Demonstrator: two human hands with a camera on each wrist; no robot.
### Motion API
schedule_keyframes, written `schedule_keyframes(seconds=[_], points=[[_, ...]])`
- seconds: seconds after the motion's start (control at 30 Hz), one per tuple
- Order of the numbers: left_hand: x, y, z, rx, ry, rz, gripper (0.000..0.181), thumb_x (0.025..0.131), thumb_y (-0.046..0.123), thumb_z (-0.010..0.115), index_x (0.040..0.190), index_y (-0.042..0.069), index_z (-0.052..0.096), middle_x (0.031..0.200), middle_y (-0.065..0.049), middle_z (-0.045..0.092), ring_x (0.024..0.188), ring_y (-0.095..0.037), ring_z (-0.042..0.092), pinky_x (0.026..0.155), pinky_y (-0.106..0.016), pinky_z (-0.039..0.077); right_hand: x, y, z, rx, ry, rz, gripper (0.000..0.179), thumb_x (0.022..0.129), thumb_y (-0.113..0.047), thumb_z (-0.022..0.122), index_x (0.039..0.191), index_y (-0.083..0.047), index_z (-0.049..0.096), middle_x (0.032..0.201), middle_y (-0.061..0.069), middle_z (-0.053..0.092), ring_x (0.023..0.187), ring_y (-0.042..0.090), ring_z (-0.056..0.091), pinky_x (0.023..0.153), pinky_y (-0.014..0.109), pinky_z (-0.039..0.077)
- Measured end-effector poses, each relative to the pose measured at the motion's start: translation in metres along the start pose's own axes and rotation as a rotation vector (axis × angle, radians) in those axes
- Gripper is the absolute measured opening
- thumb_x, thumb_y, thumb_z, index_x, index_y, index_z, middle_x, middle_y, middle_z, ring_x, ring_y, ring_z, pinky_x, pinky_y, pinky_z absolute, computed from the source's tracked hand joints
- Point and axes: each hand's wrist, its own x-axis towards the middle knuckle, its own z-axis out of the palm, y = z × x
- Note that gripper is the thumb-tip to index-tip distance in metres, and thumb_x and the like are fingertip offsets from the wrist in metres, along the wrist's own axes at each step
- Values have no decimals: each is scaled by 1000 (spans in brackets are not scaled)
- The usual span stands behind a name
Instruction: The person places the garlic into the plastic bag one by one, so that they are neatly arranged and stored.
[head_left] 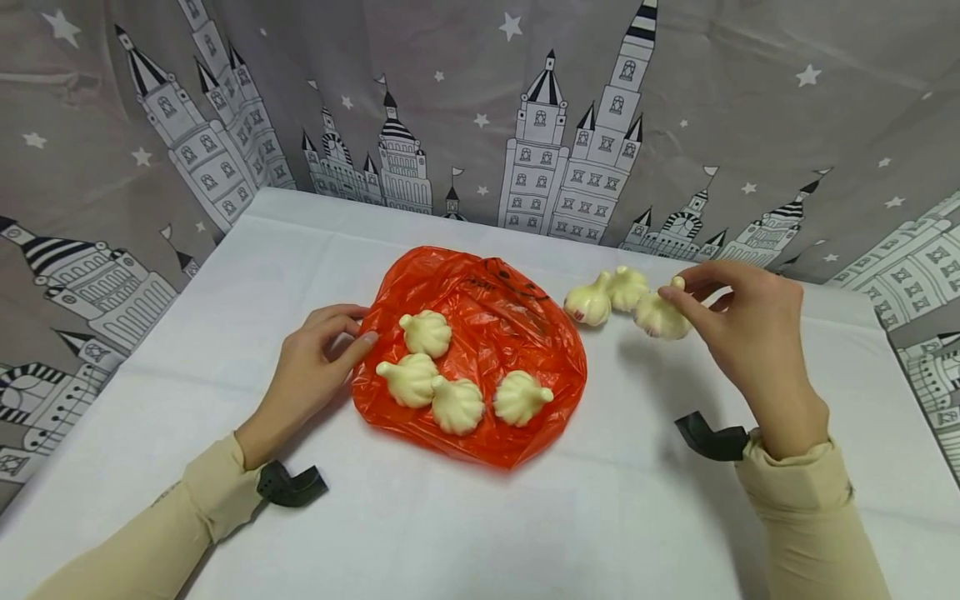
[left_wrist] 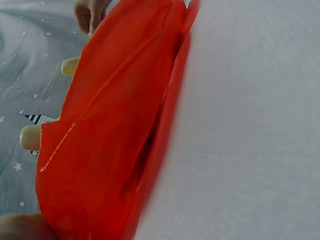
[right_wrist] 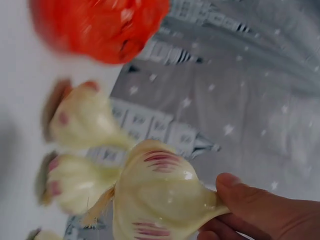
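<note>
My right hand pinches a garlic bulb by its stem, above the table. Purple streaks mark the held garlic bulb in the right wrist view, and a tuft of roots sticks out of its base. With thumb and fingers my left hand holds the left edge of a red plastic bag. Several pale garlic bulbs lie within the bag's rim. In the left wrist view the bag's side hides most of them, and only part of the left hand shows.
Two garlic bulbs sit side by side right of the bag. Part of another bulb shows at the right wrist view's lower edge. A white cloth covers the table; a grey castle-print curtain hangs behind.
</note>
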Motion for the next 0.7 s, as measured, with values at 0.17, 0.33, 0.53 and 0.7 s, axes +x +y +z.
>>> schedule_keyframes(seconds=[0.17, 0.33, 0.53, 0.7], points=[[0, 0, 0, -20, -2, 2, 23, 103, 32, 70, 94, 11, 69, 139, -3, 65, 138, -23, 54, 113, -51, 50, 4, -33, 2, 63, -11, -48, 17, 87, -19, 89, 96, -6, 82, 88, 9, 79, 78, 6, 66, 68, 1, 43], [-1, 0, 1, -22, -2, -2, 23, 103, 33, 70, 93, 12, 69, 138, -3, 65, 138, -23, 54, 113, -52, 50, 11, -61, 17, 102, -55, -117, 17, 88, -16, 88, 99, -6, 81, 91, 8, 80, 80, 20, 72, 67, 11, 50], [-1, 1, 0, -21, 3, 17, 23, 102, 31, 70, 92, 11, 68, 138, -6, 66, 137, -27, 54, 112, -56, 50, 15, -84, 38, 179, -127, -146, 17, 87, -14, 88, 99, -5, 80, 92, 7, 79, 78, 21, 70, 66, 33, 59], [-1, 1, -1, -21, 5, 17, 23, 102, 32, 70, 92, 11, 68, 138, -5, 66, 138, -25, 55, 112, -55, 49, 18, -100, 51, 229, -179, -168, 17, 87, -16, 88, 98, -6, 80, 92, 6, 79, 79, 20, 68, 67, 33, 58]])
